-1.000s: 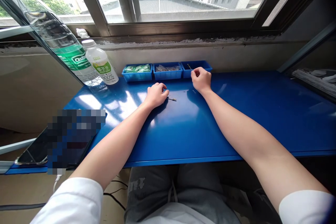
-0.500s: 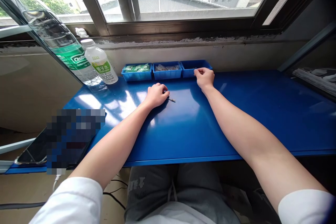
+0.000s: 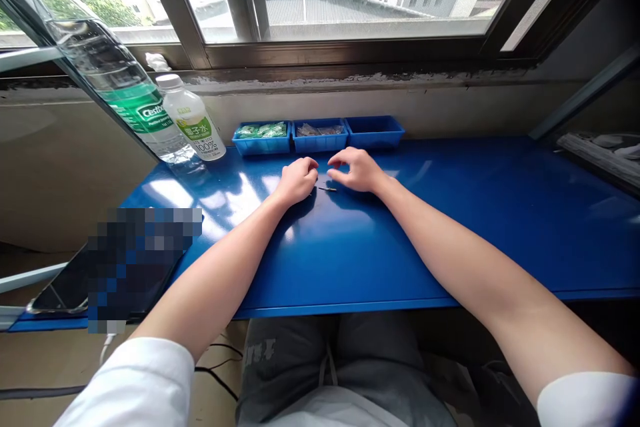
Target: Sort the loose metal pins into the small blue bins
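Observation:
A small thin metallic piece [image 3: 327, 189] lies on the blue table [image 3: 350, 260], between and just below my hands. My left hand [image 3: 299, 180] rests at its left, fingers curled and closed; what they hold, if anything, is hidden. On the other side, my right hand [image 3: 354, 170] has thumb and fingers apart with nothing seen between them. Behind the hands stand three blue bins: the left bin [image 3: 264, 146] has green-and-white packets, the middle bin [image 3: 320, 143] has clear bags of small parts, and the right bin [image 3: 375, 141] shows a dark inside.
A large water bottle [image 3: 135, 107] and a smaller white-capped bottle [image 3: 197, 127] stand at the back left. A dark device [image 3: 65, 287], partly pixelated, lies at the left front edge. A window frame and wall are behind the bins.
My right hand has moved from the right bin down and left toward my left hand, and its fingers have parted. My left hand has shifted slightly left, off the metallic piece.

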`<state>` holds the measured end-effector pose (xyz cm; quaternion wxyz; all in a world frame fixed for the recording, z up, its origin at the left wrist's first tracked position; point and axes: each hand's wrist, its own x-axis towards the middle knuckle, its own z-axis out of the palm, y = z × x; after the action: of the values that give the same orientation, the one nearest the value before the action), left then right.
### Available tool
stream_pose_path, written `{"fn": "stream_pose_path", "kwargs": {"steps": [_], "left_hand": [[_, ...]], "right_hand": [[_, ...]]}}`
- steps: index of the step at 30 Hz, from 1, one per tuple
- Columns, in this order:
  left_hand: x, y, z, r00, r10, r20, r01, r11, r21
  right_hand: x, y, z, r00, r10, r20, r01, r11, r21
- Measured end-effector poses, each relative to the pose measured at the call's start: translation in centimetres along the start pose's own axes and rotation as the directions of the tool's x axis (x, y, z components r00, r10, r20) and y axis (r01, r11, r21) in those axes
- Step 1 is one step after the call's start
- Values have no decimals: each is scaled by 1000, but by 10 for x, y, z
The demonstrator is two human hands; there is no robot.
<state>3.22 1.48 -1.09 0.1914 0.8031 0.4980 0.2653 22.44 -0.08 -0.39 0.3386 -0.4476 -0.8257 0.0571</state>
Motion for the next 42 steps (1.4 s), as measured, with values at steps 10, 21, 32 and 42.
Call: {"fn": "stream_pose_path", "kwargs": {"steps": [10,21,32,42], "left_hand": [[0,-1,-1,994,-104,-41,94,976,-197],[0,1,-2,996,-91,-25,86,985,-147],[-1,2,-3,996,-84,-7,82,987,-135],[-2,2,-3,998,-62,-9,61,990,-128]], "right_hand": [[-5,-29,12,935,-175,310,225,965,-135],[-6,-35,18,944,-149,294,195,971,-136],[-8,-26,4,942,-96,321,133,987,-94],[-7,-26,0,937,-51,344,108,983,-150]]}}
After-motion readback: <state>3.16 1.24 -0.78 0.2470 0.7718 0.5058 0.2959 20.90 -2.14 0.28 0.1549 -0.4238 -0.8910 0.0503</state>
